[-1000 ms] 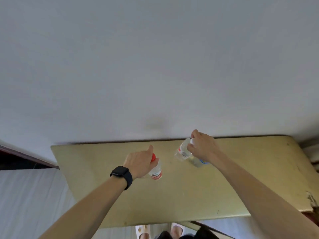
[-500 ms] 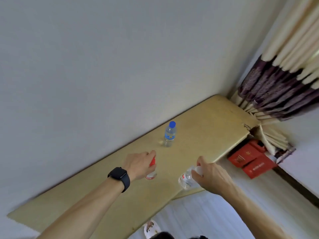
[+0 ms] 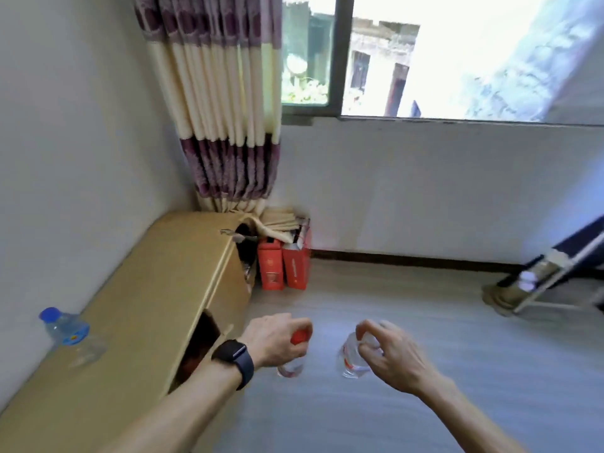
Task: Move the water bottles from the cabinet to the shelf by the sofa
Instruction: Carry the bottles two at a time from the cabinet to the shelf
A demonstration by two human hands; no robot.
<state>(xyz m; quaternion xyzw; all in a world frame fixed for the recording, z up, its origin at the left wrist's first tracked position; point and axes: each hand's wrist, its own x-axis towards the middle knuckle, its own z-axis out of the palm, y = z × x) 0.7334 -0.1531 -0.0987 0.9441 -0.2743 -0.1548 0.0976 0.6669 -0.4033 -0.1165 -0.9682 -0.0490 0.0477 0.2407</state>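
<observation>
Dangling both by their tops looks sketchy: left hand wraps the red-capped bottle, right hand pinches the clear bottle. Swinging while walking could drop either.

No legible text in view. At 9 o'clock, blue-capped bottle on cabinet: blue label, yellow-red mark, lettering blurred. At 6 o'clock, clear bottle in right hand: red band on label, unreadable. Beside it, red-capped bottle in left hand: label not discernible. At 12 o'clock of hands, red boxes: pale markings, too small to read.
</observation>
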